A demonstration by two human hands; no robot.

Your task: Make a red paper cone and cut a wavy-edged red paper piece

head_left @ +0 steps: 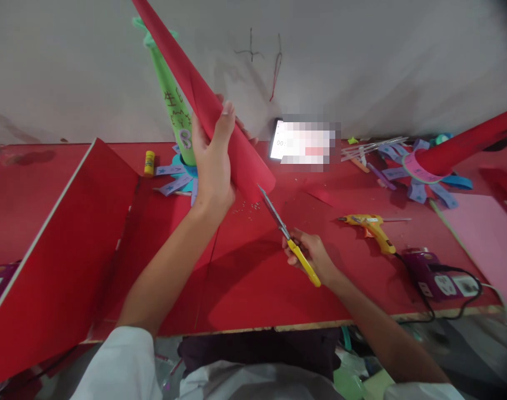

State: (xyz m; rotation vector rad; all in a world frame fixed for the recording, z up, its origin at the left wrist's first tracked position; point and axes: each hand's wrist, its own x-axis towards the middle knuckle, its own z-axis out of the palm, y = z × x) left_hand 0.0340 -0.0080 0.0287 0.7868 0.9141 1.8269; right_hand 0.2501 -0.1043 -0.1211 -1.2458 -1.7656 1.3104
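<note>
A long red paper cone slants across the upper middle, its narrow end up at the left and its wide end down at the right. My left hand is wrapped round it, thumb on top. In my right hand is a pair of scissors with yellow handles. The blade tips touch or lie very near the cone's wide rim; whether they are in the paper I cannot tell. Behind the cone a green cone with writing stands on a blue and purple paper base.
A red panel stands upright at the left, near a yellow glue stick. A lit phone leans at the back. On the right are a yellow glue gun, a purple power strip and another red cone.
</note>
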